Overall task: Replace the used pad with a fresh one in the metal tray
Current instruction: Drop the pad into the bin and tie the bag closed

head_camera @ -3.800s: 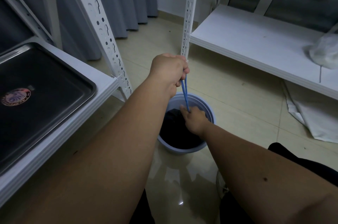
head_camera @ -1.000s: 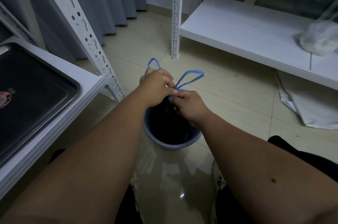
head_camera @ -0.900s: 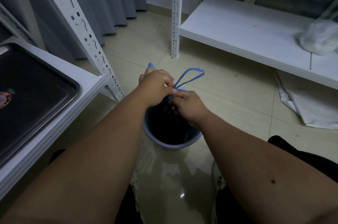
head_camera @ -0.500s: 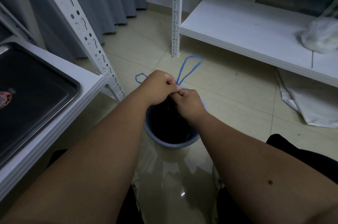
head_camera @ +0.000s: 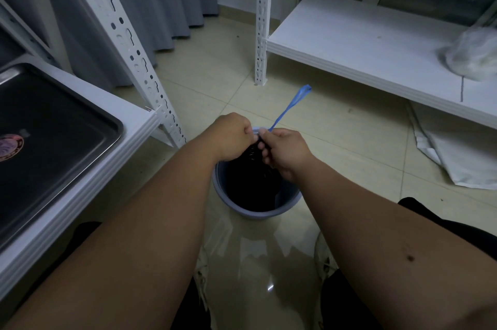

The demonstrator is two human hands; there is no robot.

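The metal tray (head_camera: 53, 141) sits bare on the left shelf (head_camera: 129, 125), long axis running away from the viewer, no pad visible in it. Over the bin (head_camera: 258, 211), the left hand (head_camera: 231, 136) and right hand (head_camera: 285, 149) now clench the black liner's neck (head_camera: 254, 152); one blue drawstring loop (head_camera: 291, 105), wide a moment ago, trails up-right, pulled taut, suggesting disposal is nearly finished.

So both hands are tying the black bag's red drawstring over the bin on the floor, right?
Not quite: the drawstring is blue, not red, as the head view shows. The rest holds: the left hand and right hand both grip the black bag at its neck, over the bin on the floor.
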